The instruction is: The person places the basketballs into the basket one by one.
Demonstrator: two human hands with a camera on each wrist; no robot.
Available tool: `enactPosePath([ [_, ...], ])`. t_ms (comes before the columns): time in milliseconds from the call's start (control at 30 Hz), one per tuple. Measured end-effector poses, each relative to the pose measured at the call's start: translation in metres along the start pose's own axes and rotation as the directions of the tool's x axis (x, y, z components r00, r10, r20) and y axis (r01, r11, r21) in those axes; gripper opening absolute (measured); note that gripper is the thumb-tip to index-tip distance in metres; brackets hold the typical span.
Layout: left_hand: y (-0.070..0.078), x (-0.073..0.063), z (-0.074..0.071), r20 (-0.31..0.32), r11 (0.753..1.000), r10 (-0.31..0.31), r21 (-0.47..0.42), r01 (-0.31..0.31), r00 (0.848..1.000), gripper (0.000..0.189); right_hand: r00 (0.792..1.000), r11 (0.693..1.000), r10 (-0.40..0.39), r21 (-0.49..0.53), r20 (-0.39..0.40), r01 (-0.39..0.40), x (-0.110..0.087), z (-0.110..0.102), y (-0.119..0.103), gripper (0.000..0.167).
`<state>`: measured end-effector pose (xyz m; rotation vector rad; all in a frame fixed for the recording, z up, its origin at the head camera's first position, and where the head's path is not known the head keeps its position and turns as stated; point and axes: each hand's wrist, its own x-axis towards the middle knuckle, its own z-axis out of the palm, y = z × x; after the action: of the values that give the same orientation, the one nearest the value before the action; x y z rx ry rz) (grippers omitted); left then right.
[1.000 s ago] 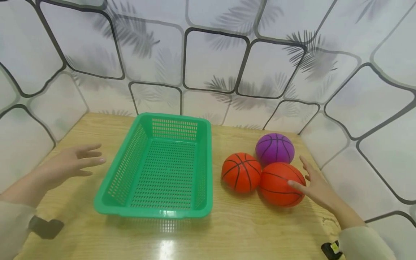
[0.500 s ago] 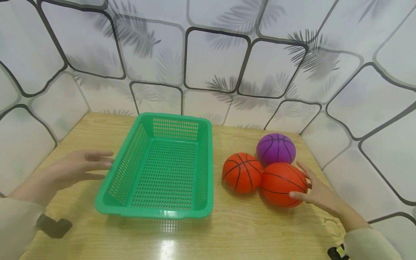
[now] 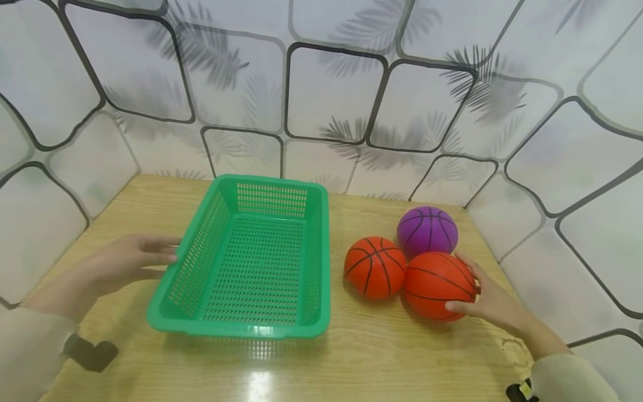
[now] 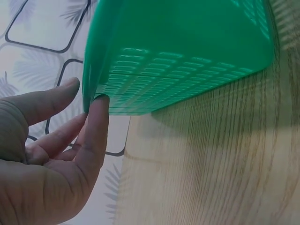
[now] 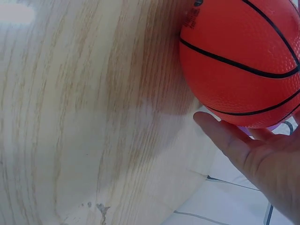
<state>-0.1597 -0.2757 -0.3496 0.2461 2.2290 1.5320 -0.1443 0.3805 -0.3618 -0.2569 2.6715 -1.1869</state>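
Observation:
A green plastic basket (image 3: 261,268) with perforated walls stands on the wooden table, nothing inside it. My left hand (image 3: 128,262) is at its left rim; in the left wrist view the fingers (image 4: 96,126) reach under the rim, while the thumb (image 4: 51,101) stays just apart from it. An orange toy basketball (image 3: 437,287) lies to the right. Around its right side is my right hand (image 3: 494,298), the thumb at the front and the fingers along the far side, loosely spread. Touching that ball are a second orange basketball (image 3: 374,268) and a purple basketball (image 3: 427,230).
The light wooden table (image 3: 382,357) ends at a patterned wall covering (image 3: 331,95) behind and at both sides. The purple ball sits near the right back corner. Table surface shows between the basket and the balls.
My left hand has moved right, up to the basket rim. My right hand has come closer around the nearer orange basketball. Basket and balls stay in place.

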Motion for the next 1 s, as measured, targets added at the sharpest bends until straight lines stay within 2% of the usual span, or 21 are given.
enactPosePath([
  [200, -0.003, 0.002, 0.002, -0.029, 1.0, -0.013, -0.004, 0.013, 0.999, 0.063, 1.0, 1.0, 0.003, -0.021, -0.03, -0.003, 0.0, 0.003, 0.002, 0.101],
  [567, -0.004, 0.003, 0.004, -0.034, 1.0, -0.006, -0.029, 0.005, 0.999, 0.062, 0.995, 0.998, 0.004, -0.066, -0.097, -0.011, -0.004, 0.0, -0.002, 0.098],
  [733, -0.005, 0.003, 0.004, -0.036, 1.0, -0.008, -0.028, 0.007, 0.999, 0.063, 0.99, 0.996, -0.029, -0.089, -0.135, 0.017, -0.012, -0.014, -0.008, 0.098],
  [1000, -0.007, 0.003, 0.004, -0.043, 0.999, -0.008, -0.038, 0.006, 0.999, 0.066, 0.98, 0.989, -0.051, -0.144, -0.194, 0.024, -0.021, -0.05, -0.02, 0.102],
])
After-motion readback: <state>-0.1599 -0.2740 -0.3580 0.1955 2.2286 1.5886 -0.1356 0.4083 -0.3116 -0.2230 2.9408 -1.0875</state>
